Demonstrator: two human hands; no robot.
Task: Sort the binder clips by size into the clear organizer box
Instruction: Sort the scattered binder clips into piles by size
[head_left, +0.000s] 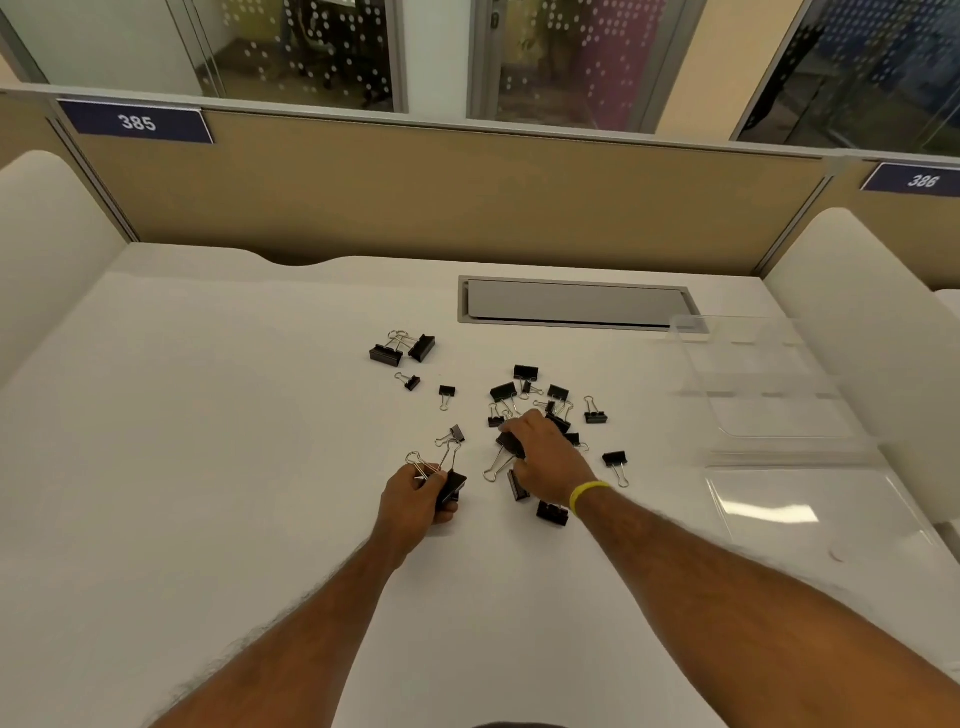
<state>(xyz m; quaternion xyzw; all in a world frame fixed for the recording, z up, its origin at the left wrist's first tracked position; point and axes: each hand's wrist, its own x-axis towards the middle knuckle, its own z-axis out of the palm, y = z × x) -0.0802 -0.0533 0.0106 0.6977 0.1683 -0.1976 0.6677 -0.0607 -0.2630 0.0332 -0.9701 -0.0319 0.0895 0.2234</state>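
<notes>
Two hands reached among black binder clips with silver wire handles (387, 355) scattered on a white desk (234, 415).
Roughly twenty lay mid-desk, though overlaps hid the exact count. The left hand (415, 499) gripped a large clip (453, 484), its handles pointing away. The right hand (545, 457) pinched a second large clip (510, 444), its handles slanting back-left. One clear plastic organizer box (769, 415) stood open at right.

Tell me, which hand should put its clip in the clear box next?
Probably the right hand. It pinches a clip, and the clear box sits on its side of the desk. The left hand, holding big clips, would have to cross over.
</notes>
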